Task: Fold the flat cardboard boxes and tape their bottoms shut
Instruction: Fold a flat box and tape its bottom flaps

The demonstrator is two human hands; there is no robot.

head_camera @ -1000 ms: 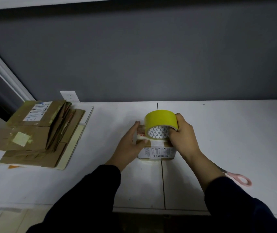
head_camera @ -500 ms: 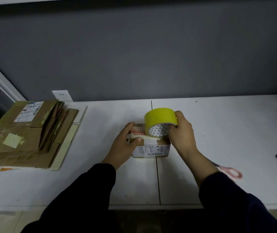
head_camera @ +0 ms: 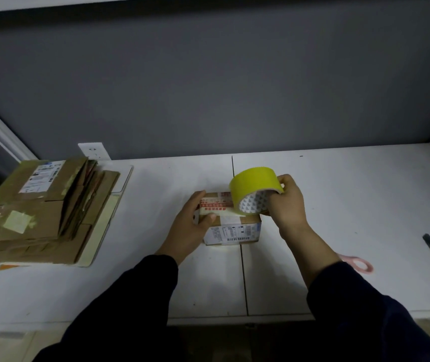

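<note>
While the left hand point(head_camera: 191, 226) clamps the small box point(head_camera: 234, 229) on the table point(head_camera: 339, 218), thumb pinning the tape end point(head_camera: 225, 211), the right hand point(head_camera: 288, 205) grips the tape roll point(head_camera: 254, 180) — thumb slips, strip likely sticks crooked.

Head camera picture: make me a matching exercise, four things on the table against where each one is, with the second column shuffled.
1 yellow tape roll
2 small cardboard box
3 stack of flat cardboard boxes
4 pink-handled scissors

A at the table's left end
B gripped by the right hand
C partly hidden behind the right forearm
D held by the left hand

Pairs: 1-B, 2-D, 3-A, 4-C
</note>
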